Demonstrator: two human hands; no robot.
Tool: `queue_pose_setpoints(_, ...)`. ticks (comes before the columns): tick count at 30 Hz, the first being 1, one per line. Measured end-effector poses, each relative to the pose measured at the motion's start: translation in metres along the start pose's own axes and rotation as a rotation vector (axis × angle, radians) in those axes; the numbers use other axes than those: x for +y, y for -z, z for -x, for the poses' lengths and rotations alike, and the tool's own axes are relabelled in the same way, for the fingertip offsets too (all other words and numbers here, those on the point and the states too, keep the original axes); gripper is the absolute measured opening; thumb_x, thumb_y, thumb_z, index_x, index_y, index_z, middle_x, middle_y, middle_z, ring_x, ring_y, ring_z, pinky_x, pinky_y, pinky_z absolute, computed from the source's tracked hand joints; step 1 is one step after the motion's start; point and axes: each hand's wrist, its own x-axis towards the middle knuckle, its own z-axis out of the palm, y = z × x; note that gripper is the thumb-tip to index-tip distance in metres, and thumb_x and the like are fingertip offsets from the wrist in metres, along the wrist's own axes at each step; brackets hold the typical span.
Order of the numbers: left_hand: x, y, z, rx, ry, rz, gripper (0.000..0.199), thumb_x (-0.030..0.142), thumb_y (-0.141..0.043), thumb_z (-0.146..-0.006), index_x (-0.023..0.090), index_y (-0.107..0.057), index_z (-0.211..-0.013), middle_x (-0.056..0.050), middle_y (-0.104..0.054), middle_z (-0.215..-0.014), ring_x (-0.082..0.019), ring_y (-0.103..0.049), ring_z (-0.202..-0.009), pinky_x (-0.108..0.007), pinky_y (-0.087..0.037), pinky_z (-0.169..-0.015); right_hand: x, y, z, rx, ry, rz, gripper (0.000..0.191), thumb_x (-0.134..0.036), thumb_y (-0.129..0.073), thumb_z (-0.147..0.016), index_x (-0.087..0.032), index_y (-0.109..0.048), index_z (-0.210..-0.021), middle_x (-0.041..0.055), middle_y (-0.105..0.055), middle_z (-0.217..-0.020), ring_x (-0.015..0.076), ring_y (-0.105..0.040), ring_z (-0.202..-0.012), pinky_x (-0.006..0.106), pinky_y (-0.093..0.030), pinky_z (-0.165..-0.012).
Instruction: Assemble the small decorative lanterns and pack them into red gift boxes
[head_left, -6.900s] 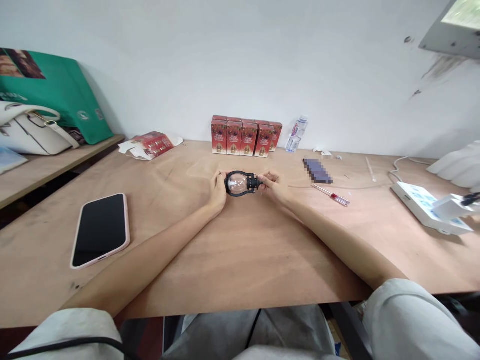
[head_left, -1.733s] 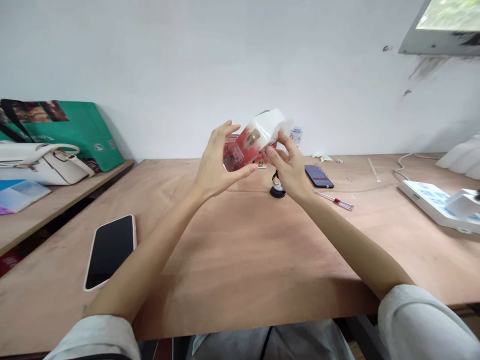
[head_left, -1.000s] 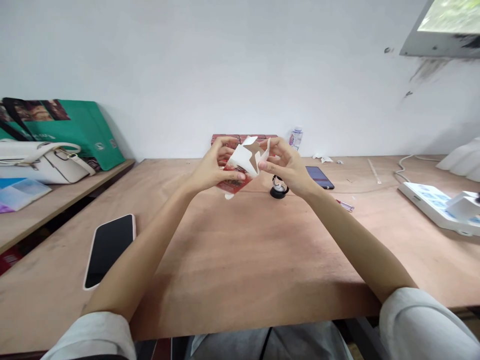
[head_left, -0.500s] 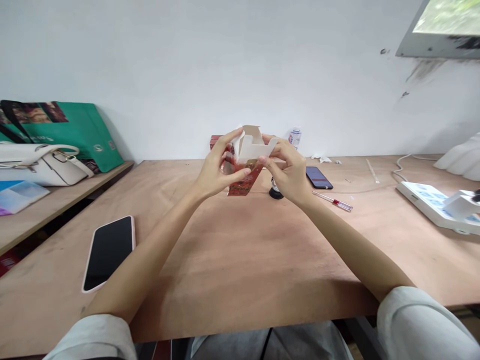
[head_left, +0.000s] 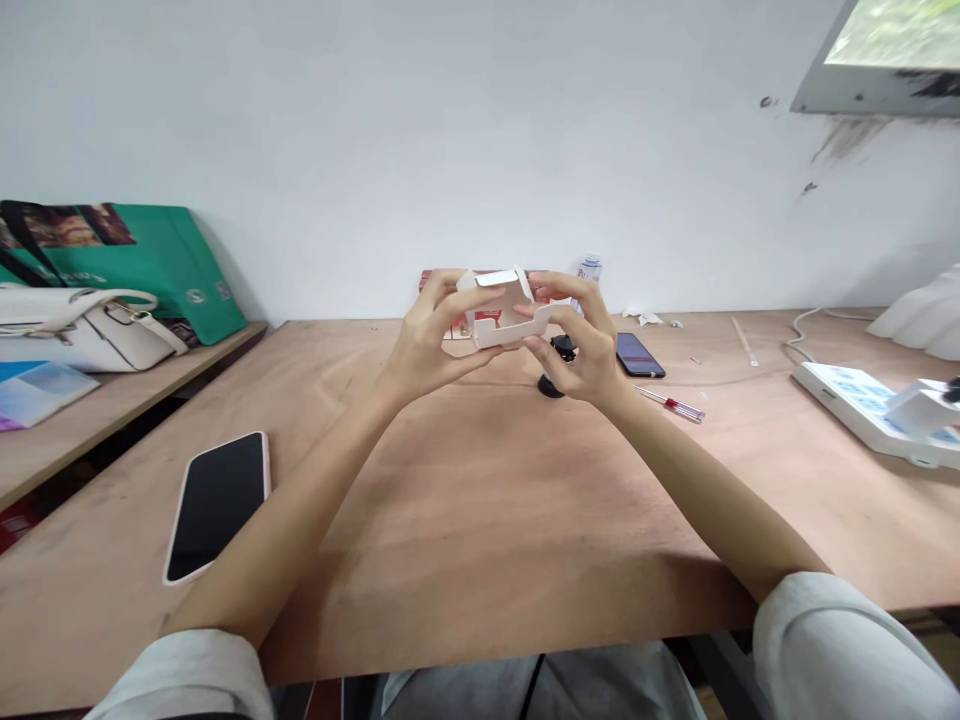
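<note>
A small cardboard box with white inner flaps is held up above the table between my two hands, its open end facing me. My left hand grips its left side, thumb below and fingers over the top. On the other side my right hand pinches the flaps at the right edge between thumb and fingers. A red patch shows inside the opening; whether it belongs to this box or lies behind cannot be told. Behind the hands, a red box is mostly hidden. A black round-based object stands beside my right hand, partly covered.
Right of my hands lie a dark phone and a red-and-clear screwdriver. A bottle stands by the wall. A power strip sits far right. A pink-edged phone lies near my left forearm; a white handbag is farther left.
The box has been tilted, so its open end now faces me and its red printed side no longer shows below. My fingers have shifted on the flaps.
</note>
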Motion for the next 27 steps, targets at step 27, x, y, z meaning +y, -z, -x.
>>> queue_pose_setpoints(27, -0.026, -0.011, 0.009, -0.007, -0.273, -0.337, 0.041, 0.04, -0.064, -0.085, 0.03, -0.043, -0.118, -0.009, -0.052, -0.124, -0.021, -0.06, -0.105, -0.033, -0.056, -0.074, -0.014, -0.024, -0.001, 0.24, -0.427, -0.337, 0.025, -0.037, -0.056, -0.09, -0.028, -0.07, -0.108, 0.003, -0.071, -0.112, 0.0196, -0.068, -0.098, 0.038, -0.058, -0.087)
